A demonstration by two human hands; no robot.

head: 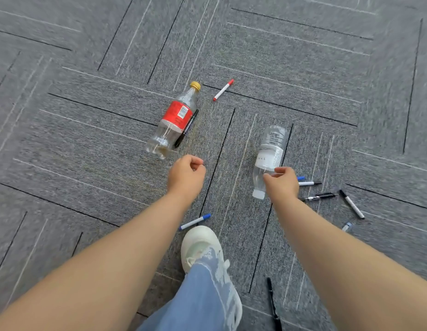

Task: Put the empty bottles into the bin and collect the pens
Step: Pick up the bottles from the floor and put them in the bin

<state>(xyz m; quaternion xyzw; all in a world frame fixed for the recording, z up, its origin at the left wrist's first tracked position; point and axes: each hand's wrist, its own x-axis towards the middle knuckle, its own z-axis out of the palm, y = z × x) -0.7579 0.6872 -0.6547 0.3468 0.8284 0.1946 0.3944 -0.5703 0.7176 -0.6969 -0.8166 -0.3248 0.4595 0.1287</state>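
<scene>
A clear, white-labelled plastic bottle (269,158), writing unreadable, is gripped by the right hand (280,185). The left hand (186,177) is curled, empty.

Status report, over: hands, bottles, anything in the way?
Right hand grips clear bottle. Left hand curled, empty, near red-label bottle on carpet. Black pen lies against it; other pens scattered. No bin in view.

L forearm (112,259) & R forearm (339,254): bare, extended fwd & down, the 2 hands roughly level. L hand (186,177): fingers curled into loose fist, holding nothing. R hand (283,185): thumb & fingers curled inward, pinch-like; actual grip not determinable.
</scene>
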